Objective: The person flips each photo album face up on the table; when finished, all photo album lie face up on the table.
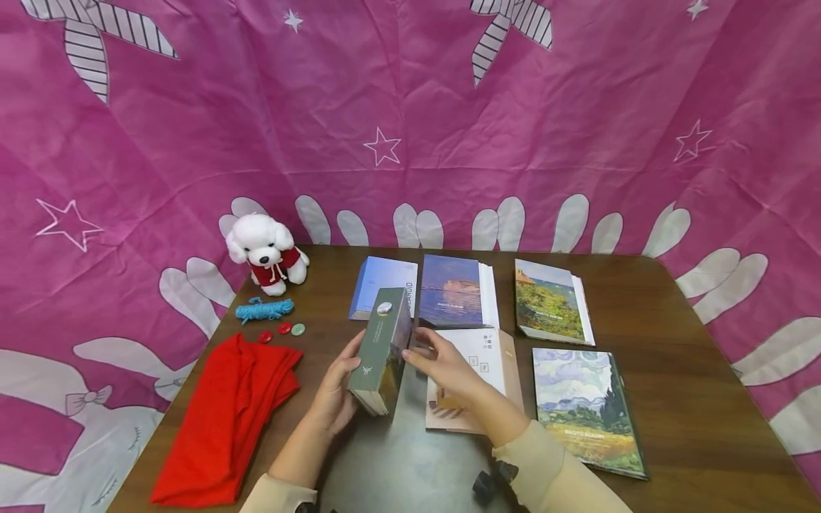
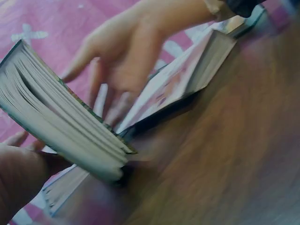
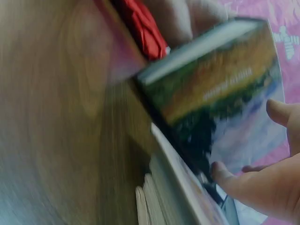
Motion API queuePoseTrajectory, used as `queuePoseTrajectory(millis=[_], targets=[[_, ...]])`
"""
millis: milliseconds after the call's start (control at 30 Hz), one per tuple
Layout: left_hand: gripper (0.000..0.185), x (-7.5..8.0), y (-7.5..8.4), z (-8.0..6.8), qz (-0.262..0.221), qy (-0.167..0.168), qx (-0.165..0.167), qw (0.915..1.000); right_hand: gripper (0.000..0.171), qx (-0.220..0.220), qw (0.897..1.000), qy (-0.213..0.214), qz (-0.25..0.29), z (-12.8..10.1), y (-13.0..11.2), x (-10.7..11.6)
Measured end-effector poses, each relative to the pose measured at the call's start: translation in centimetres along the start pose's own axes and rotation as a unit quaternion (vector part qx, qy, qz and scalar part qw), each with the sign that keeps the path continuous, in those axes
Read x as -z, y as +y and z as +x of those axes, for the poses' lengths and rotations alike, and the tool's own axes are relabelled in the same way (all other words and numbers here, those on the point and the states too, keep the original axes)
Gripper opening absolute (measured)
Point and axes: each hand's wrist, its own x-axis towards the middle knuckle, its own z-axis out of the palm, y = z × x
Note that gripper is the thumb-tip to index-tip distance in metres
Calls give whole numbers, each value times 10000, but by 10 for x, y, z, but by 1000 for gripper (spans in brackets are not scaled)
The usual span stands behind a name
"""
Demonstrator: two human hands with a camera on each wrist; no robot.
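A thick photo album (image 1: 378,356) with a green back cover stands tilted on edge in the head view, its page edges low and towards me. My left hand (image 1: 335,395) holds it from the left, thumb on the green cover. My right hand (image 1: 452,367) is at its other side, thumb and fingertips right at the painted front cover (image 3: 220,93), fingers loosely spread. Under the right forearm lies a white and beige album (image 1: 507,370), partly hidden by that hand. In the left wrist view the held album's pages (image 2: 61,108) face the camera.
Behind the hands lie a light blue album (image 1: 385,278) and a purple seascape album (image 1: 452,292). Two painted albums, a garden one (image 1: 551,299) and a wheat-field one (image 1: 586,406), lie right. At left are a plush dog (image 1: 263,249), blue yarn (image 1: 264,309), buttons (image 1: 285,328) and red cloth (image 1: 221,427).
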Motion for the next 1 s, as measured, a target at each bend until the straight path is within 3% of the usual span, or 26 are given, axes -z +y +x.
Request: queuePoseTrajectory(millis=[100,200,333,467,567,667,867,1000], targets=[[66,8,7,0,-142,8,-153,9998,73,-254,9991,-103,-331,1,3,3],[63,17,7,2,-11,306,-621,9976,77,-405,9982,-314,-300,1,6,1],[56,27,2,4,928,922,-938,9870,82,-496,9974,-354,-391,-2,8,-6],[48,33,-1,3,1859,1461,-595,9698,85,-471,9972,-144,-565,-9,6,-12],[49,34,1,2,2316,1672,-295,9579,85,-518,9974,-143,-481,-15,4,-15],[54,36,3,1,2833,1696,-135,9438,86,-601,9974,-230,-336,-20,5,-17],[66,40,2,-3,4019,1610,-15,9014,83,-578,9968,-377,-401,-23,8,-18],[69,41,6,-6,4332,1584,-227,8870,79,-343,9958,-626,-565,-24,7,-10]])
